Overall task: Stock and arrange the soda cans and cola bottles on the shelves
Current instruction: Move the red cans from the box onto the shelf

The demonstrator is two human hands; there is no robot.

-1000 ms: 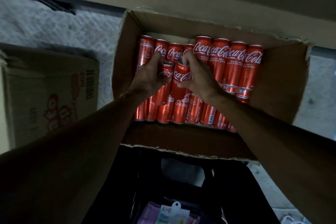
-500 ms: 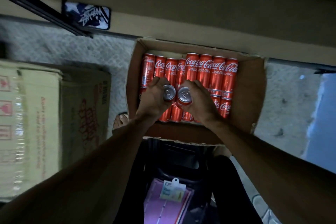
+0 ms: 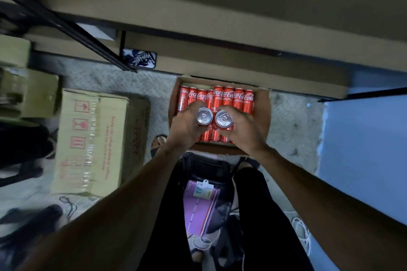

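Where a pale, patterned floor surrounds the open carton, the left hand grips the left can and the right hand grips the right can just above it (silver tops up, side by side). Beyond them, red packed cans reading Coca-Cola fill the carton, with a brown shelf board at its far side.

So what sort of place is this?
Probably a shop stockroom or storage area: an open carton of cola cans on the floor, a taped shipping box nearby, and a shelf board above.
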